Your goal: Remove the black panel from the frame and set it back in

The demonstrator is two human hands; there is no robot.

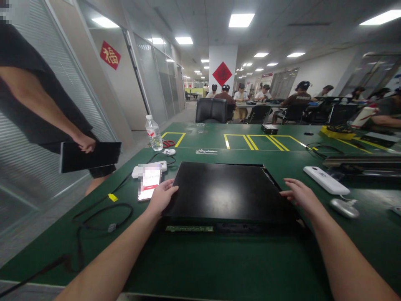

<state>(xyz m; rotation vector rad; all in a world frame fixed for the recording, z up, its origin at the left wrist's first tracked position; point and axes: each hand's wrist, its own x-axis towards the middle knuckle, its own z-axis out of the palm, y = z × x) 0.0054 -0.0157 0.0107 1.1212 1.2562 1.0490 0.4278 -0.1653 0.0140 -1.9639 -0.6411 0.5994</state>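
Note:
A flat black panel [227,190] lies on the green table [219,267] in front of me, stacked on a second black slab whose front edge shows a green strip. My left hand [161,196] grips the panel's left edge, thumb on top and fingers curled round the side. On the right edge rests my right hand [299,195], its fingers bent along the rim. A phone [149,182] with a lit screen lies just left of my left hand.
A person at the left stands holding a black slab [89,155]. A water bottle [153,133], scissors [168,143], cables [103,217], a white device [326,179] and a grey mouse [344,207] lie on the table. Several people sit at desks behind.

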